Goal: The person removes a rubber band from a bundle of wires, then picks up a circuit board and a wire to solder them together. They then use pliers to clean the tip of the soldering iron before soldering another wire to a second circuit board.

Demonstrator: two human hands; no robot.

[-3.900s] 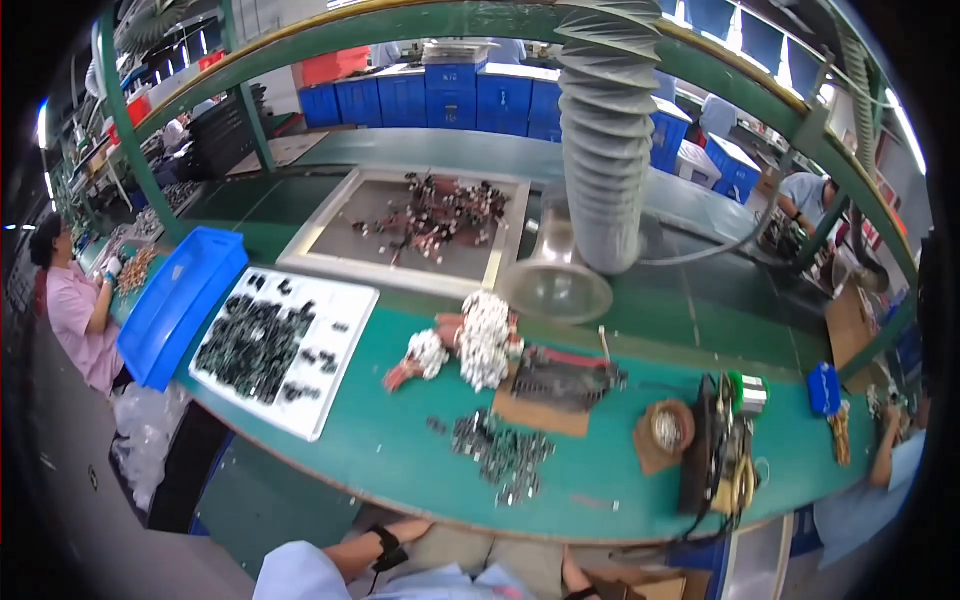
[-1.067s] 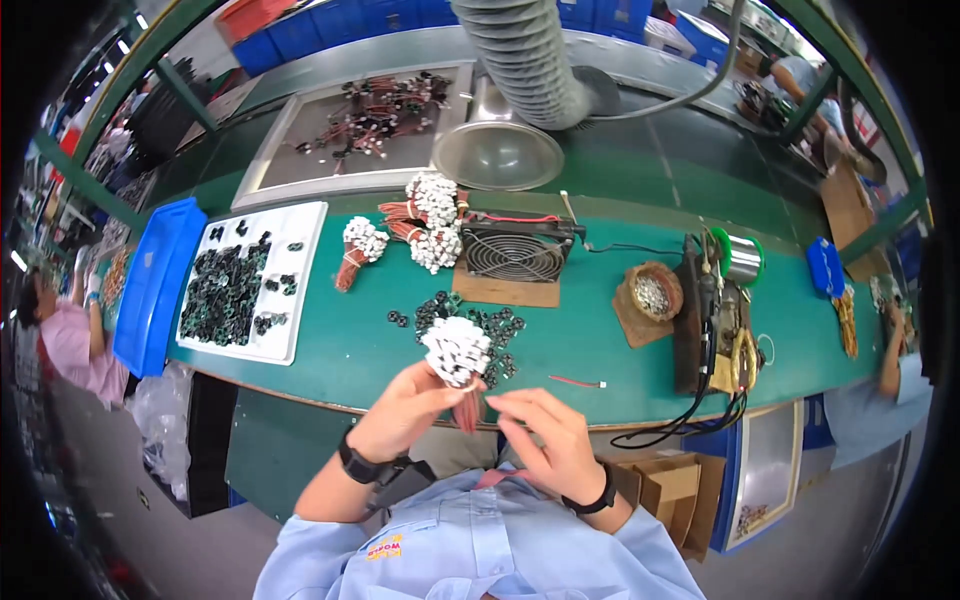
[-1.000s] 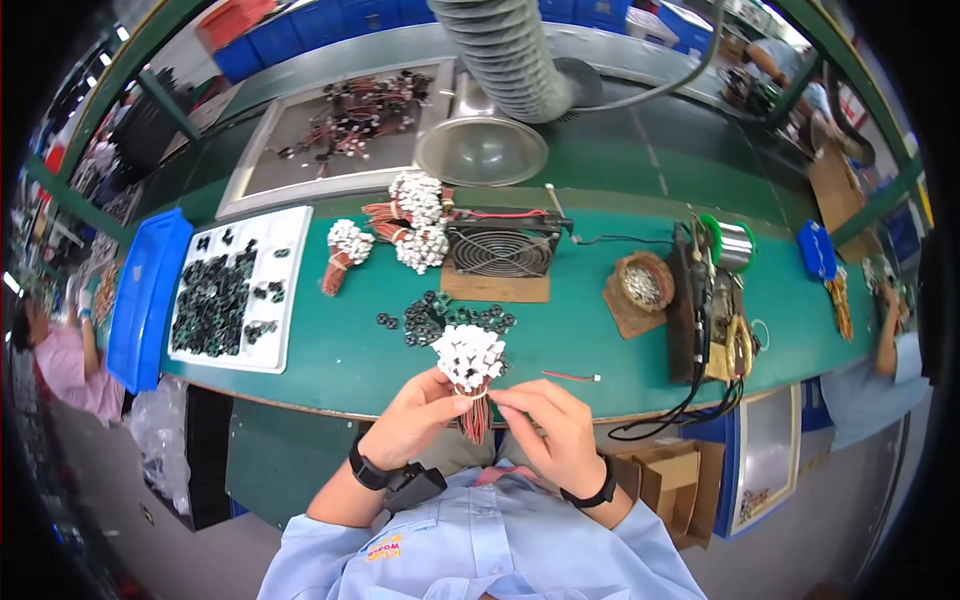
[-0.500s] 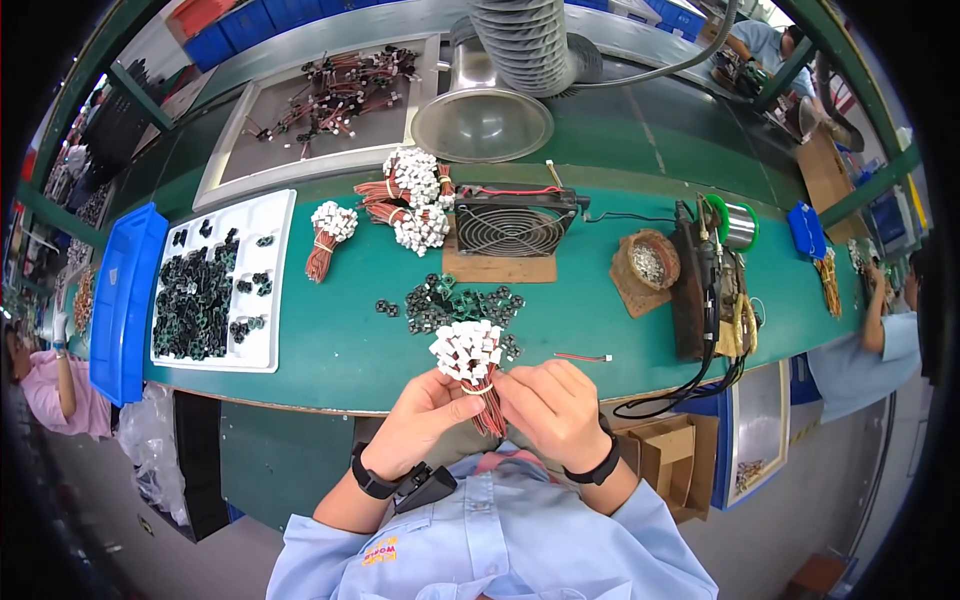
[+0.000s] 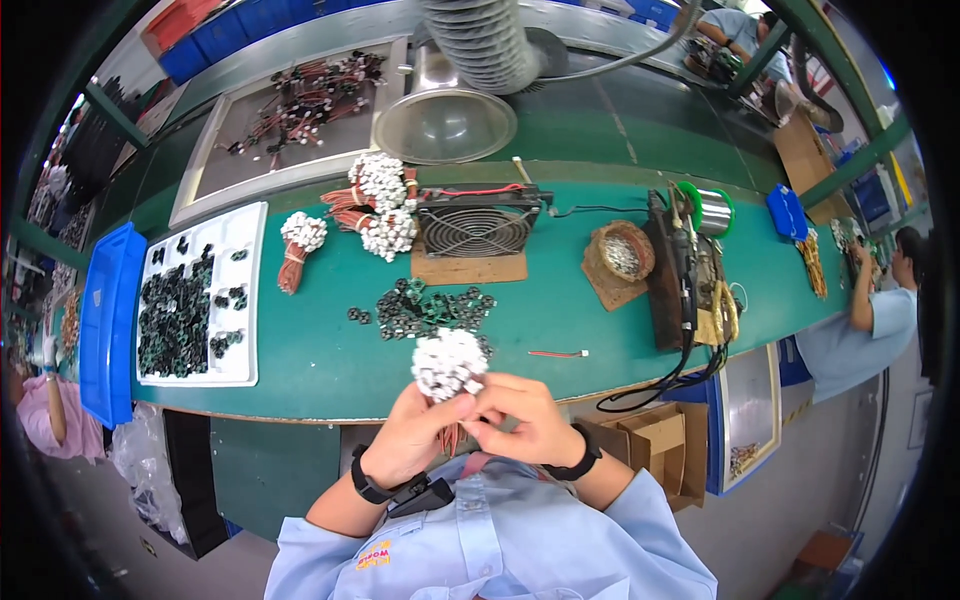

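A bundle of red and brown wires with white connectors [image 5: 448, 365] is held upright in front of my chest, at the near edge of the table. My left hand [image 5: 405, 437] is closed around its wires just under the connectors, thumb across the front. My right hand [image 5: 525, 418] meets it from the other side, its fingers bent and pinched at the bundle's neck. The fingers hide most of the wires; only a few tails show below. Just beyond the bundle lies a pile of small dark green and black parts [image 5: 425, 308]. A single loose wire [image 5: 557, 353] lies right of it.
More tied wire bundles [image 5: 380, 205] sit beside a black fan [image 5: 477, 225]. At left are a white tray [image 5: 248, 300] of dark parts and a blue bin [image 5: 107, 325]. Rightward stand a brown pot [image 5: 620, 252], a soldering station [image 5: 672, 285] with black cables and a solder spool [image 5: 712, 210].
The view has shifted, so the table things sit further left. The bundle's connector heads now tilt up toward me, and my right fingers have curled into a tighter pinch beside it.
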